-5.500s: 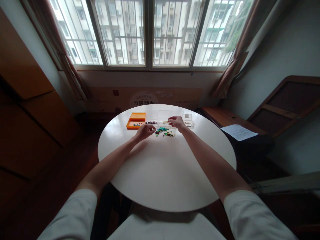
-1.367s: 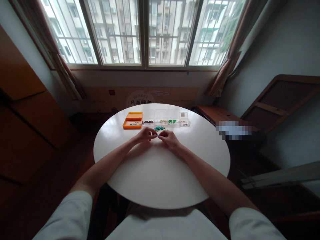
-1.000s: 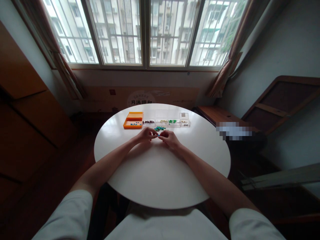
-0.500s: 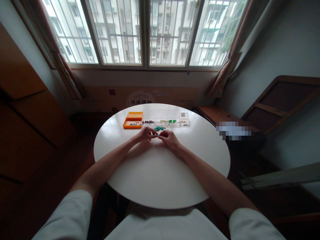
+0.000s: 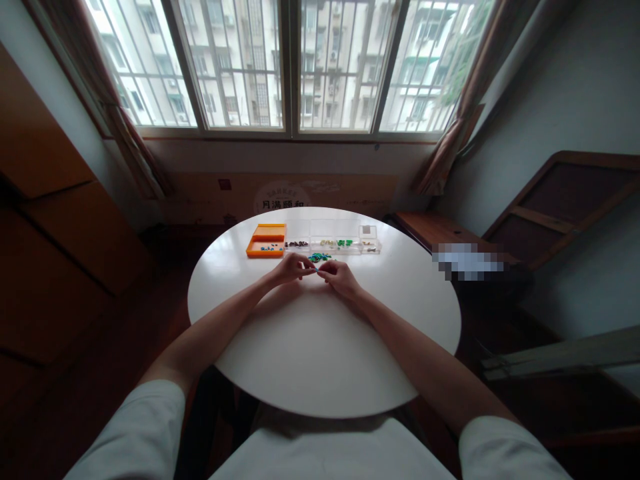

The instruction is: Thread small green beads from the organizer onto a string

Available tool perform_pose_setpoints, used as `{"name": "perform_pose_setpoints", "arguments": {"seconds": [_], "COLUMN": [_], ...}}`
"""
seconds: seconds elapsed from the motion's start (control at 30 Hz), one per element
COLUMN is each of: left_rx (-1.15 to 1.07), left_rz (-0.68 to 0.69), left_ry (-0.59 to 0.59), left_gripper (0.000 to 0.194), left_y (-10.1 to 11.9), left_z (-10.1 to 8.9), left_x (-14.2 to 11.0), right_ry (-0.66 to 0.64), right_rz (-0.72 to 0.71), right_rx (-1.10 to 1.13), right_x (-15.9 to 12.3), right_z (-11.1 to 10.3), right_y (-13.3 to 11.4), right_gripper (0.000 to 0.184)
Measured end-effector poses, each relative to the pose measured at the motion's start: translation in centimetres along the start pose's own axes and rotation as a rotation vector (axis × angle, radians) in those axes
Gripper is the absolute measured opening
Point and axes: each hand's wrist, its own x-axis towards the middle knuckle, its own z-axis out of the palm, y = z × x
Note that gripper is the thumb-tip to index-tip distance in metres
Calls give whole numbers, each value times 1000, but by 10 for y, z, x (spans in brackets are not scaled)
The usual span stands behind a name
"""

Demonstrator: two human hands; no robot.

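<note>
My left hand [image 5: 293,268] and my right hand [image 5: 339,275] meet fingertip to fingertip above the white round table [image 5: 320,347]. Both are closed in a pinch on one tiny blue piece [image 5: 317,270], whose exact kind is too small to make out. Just beyond the fingers lies a small pile of green and blue pieces [image 5: 320,257]. Behind my left hand an orange box [image 5: 265,253] stands with its lid raised and a few blue bits inside. Clear plastic boxes [image 5: 325,251] beside it hold dark, pale yellow and green small parts.
At the right end of the row sits a small clear case [image 5: 369,241] with tiny parts. A wooden bench [image 5: 430,230] stands beyond the table on the right. Barred windows [image 5: 290,67] and curtains fill the far wall.
</note>
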Motion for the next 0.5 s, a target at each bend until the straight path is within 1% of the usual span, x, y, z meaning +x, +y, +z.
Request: {"name": "perform_pose_setpoints", "arguments": {"seconds": [0.17, 0.3, 0.5], "left_rx": [1, -6, -20], "left_rz": [2, 1, 19], "left_ry": [-3, -14, 7], "left_gripper": [34, 33, 31], "left_y": [1, 2, 1], "left_z": [0, 1, 3], "left_x": [0, 0, 0], "right_ry": [0, -5, -10], "right_rz": [-3, 10, 21], "right_rx": [9, 26, 43], "right_x": [0, 0, -1], "right_z": [0, 1, 0], "right_y": [-1, -2, -5], "right_gripper": [19, 22, 23]}}
